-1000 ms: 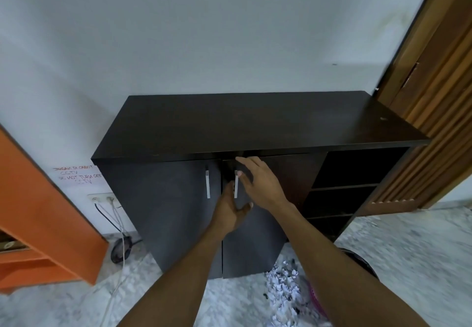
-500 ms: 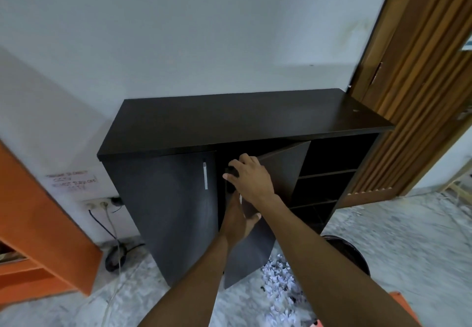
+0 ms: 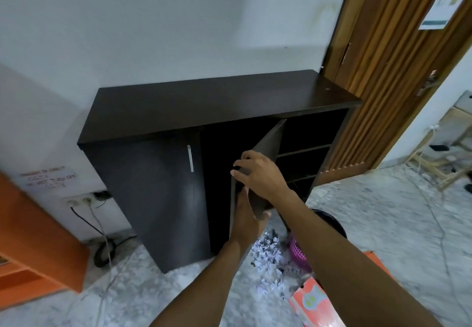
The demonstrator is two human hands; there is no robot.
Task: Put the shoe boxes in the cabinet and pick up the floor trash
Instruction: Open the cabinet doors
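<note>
Head view, read left to right. An orange shelf unit (image 3: 38, 245) stands at the far left, well apart from both hands; beside it a wall socket (image 3: 79, 200) feeds cables (image 3: 102, 240) that run down to the floor. The dark cabinet (image 3: 217, 102) stands against the white wall. Its left door (image 3: 158, 199), closed, carries a silver handle (image 3: 190, 158) to the left of the fingers.

The right door (image 3: 265, 153) stands swung out, its free edge in both hands. The left hand (image 3: 246, 218) reaches up from below, fingers pressed together and extended along the door's edge; its thumb lies against the door's face. Whether the fingertips wrap the edge cannot be told, as the right hand covers them. The right hand (image 3: 260, 176), just above and touching the door, curls its fingers (image 3: 238, 171) over the edge, thumb beneath, in a closed grasp.

Right of the hands lie the cabinet's open shelves (image 3: 304, 148). Below the forearms, shredded paper trash (image 3: 268, 252) is heaped on the floor, touching a pink basket (image 3: 297, 251); an orange shoe box (image 3: 314, 303) lies near the lower edge, outside the cabinet. A slatted wooden door (image 3: 388, 71) closes the right.
</note>
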